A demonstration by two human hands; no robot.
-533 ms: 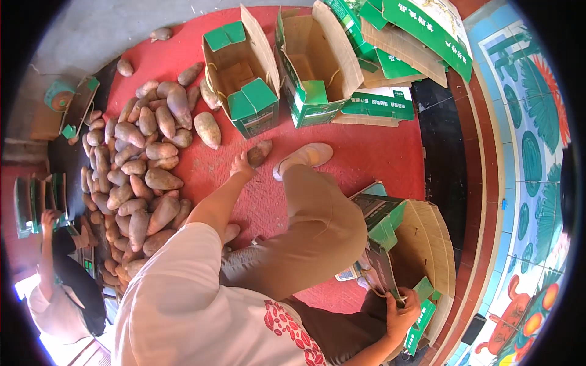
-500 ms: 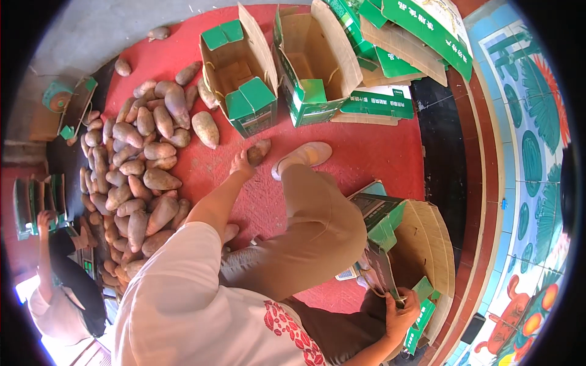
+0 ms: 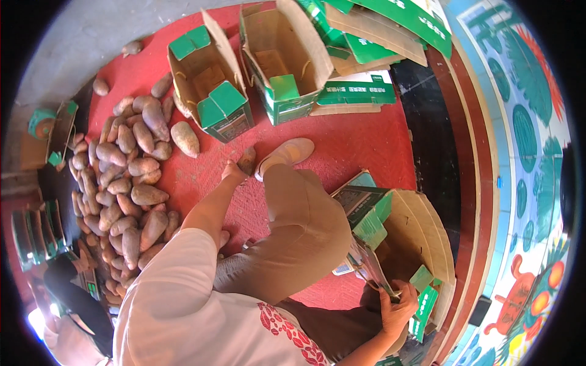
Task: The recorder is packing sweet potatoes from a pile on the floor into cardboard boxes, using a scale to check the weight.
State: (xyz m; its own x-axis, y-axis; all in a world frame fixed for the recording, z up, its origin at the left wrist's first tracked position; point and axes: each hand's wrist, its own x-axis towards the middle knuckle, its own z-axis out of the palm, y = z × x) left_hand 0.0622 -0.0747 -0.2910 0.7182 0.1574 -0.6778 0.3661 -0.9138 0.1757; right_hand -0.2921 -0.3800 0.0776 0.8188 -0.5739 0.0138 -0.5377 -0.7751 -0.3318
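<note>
My left hand (image 3: 234, 171) reaches out over the red mat (image 3: 360, 146) and grips a brown sweet potato (image 3: 247, 160) just left of my beige shoe (image 3: 288, 153). My right hand (image 3: 397, 308) holds the near flap of an open cardboard box with green flaps (image 3: 409, 244) beside my bent knee. A big heap of sweet potatoes (image 3: 125, 183) lies on the mat to the left of my arm, with one larger potato (image 3: 185, 138) apart from it.
Two open green-and-brown boxes (image 3: 210, 91) (image 3: 284, 67) stand at the far side of the mat. Flattened box blanks (image 3: 372, 36) are stacked behind them. Another person in a dark cap (image 3: 73, 299) sits at the lower left. A painted wall (image 3: 525, 183) runs along the right.
My left hand has stayed on the sweet potato by my shoe, shifting only slightly. My right hand keeps its hold on the box flap.
</note>
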